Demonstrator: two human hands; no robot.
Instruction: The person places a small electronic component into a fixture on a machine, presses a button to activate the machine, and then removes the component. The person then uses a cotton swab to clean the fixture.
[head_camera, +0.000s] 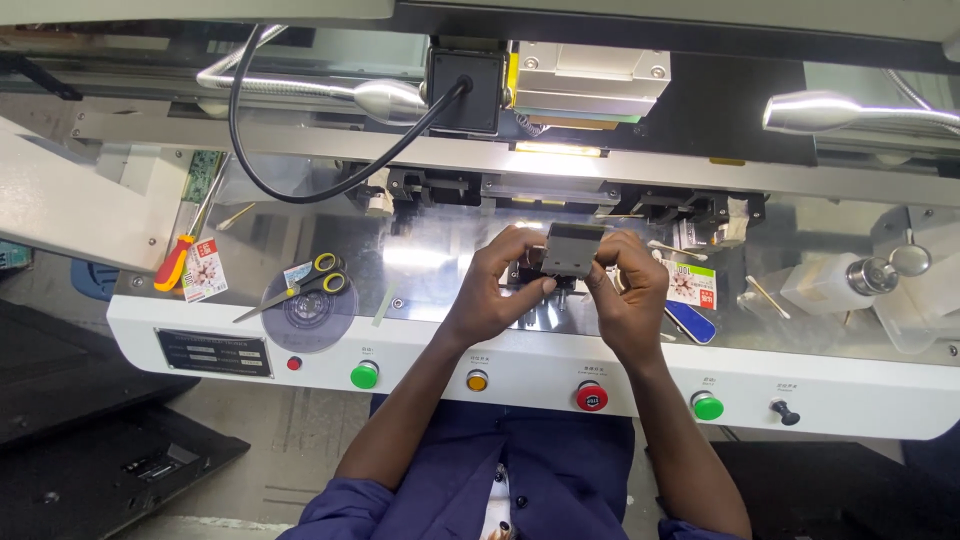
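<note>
Both hands are shown at the centre of the frame, closed around a small dark block-shaped part (572, 250) that is held just above the reflective machine bed (440, 262). On the left side of the part, the left hand (497, 285) is curled with the thumb and fingers pinched against it; on the right side, the right hand (632, 290) is curled likewise, with the fingertips pressed to its edge and top. The part is thus located between the two hands, slightly above them in the frame, and neither hand is clearly nearer. Its long axis cannot be fixed with certainty; the visible face appears roughly square and is tilted toward the camera. The lower portion of the part and whatever lies directly beneath it are hidden by the fingers, so contact with the bed cannot be confirmed. Left of centre, scissors with yellow handles (300, 286) rest on a clear disc (310, 312), and a red-handled screwdriver (176, 260) lies further left. Along the white front panel (130, 325), green buttons (364, 376) and a red stop button (591, 397) are visible.
</note>
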